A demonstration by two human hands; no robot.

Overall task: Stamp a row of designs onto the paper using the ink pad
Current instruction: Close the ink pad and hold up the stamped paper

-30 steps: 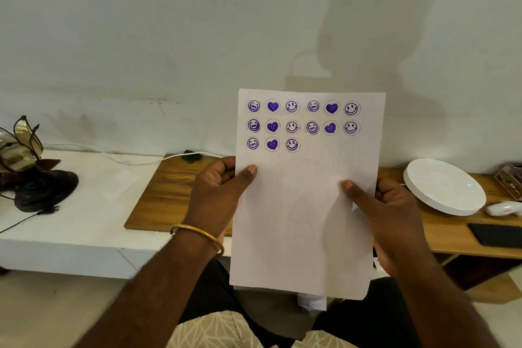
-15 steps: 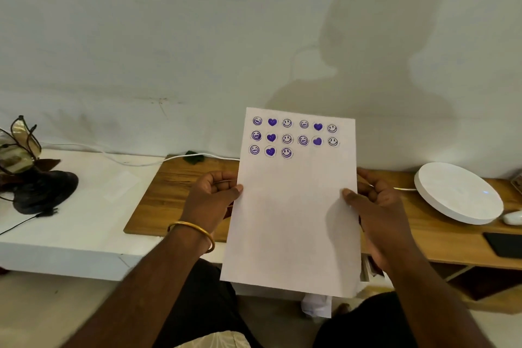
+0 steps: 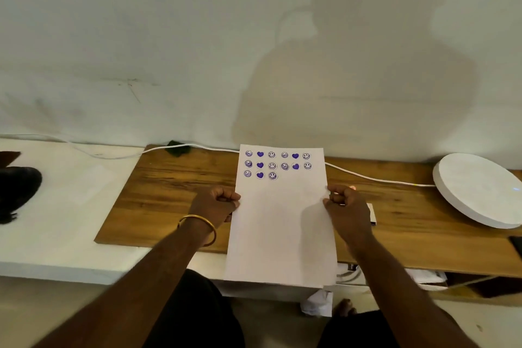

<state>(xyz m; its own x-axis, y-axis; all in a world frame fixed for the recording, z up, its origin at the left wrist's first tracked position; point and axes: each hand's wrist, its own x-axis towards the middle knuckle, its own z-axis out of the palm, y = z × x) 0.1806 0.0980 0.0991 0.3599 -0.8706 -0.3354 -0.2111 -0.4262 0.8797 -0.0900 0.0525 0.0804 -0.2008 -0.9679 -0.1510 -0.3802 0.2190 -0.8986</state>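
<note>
A white sheet of paper (image 3: 282, 229) lies low over the wooden board (image 3: 158, 195), its near end hanging past the board's front edge. Purple stamped smileys and hearts (image 3: 278, 164) fill two full rows and part of a third at its far end. My left hand (image 3: 214, 203) pinches the paper's left edge with curled fingers; a gold bangle circles that wrist. My right hand (image 3: 346, 206) pinches the right edge the same way. A small white box (image 3: 372, 213) peeks out behind my right hand. No stamp is in view.
A white cable (image 3: 367, 176) runs along the wall behind the paper to a round white disc (image 3: 477, 189) at the right. A white counter (image 3: 56, 206) with a dark object (image 3: 17, 186) lies to the left. A dark phone's corner (image 3: 517, 246) shows at the right edge.
Both hands have lowered the paper from upright in front of the wall down toward the wooden board, away from me. The grip on both edges is unchanged.
</note>
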